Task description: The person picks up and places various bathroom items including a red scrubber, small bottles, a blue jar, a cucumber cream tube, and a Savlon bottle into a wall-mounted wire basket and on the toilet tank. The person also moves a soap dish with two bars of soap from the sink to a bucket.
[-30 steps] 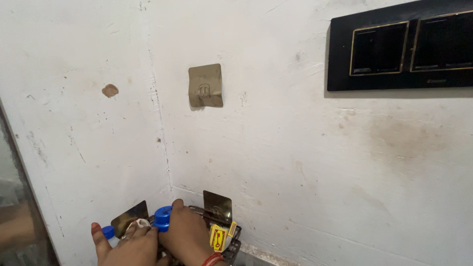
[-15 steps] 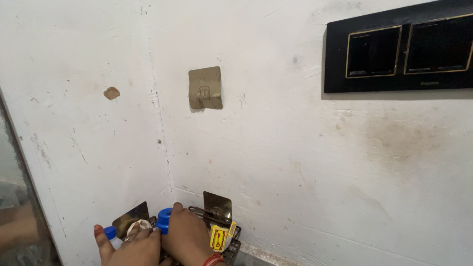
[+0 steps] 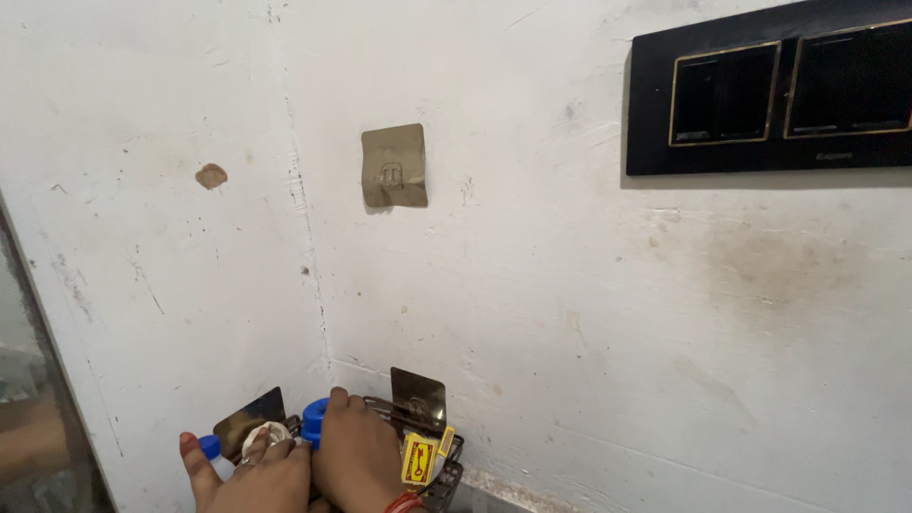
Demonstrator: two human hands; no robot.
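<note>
Right hand [image 3: 356, 456] has sunk lower, clenched over the blue-capped bottle [image 3: 313, 423]; left hand [image 3: 249, 475], at nine o'clock, steadies the wire rack [image 3: 446, 475], its grasp unclear.

Even, soft, fairly bright light on the white wall [image 3: 570, 313], faint shadow under the black switch panel [image 3: 769, 90], mild glare on metal plates [image 3: 418, 394], focus slightly soft, left edge dim.

Only the two hands and a little of the wrists show, at the bottom edge of the view. The left hand [image 3: 252, 480] has a ring on one finger and a red-painted nail on the thumb. The right hand [image 3: 356, 461] has red and orange threads around the wrist. Both are bare, without gloves.
</note>
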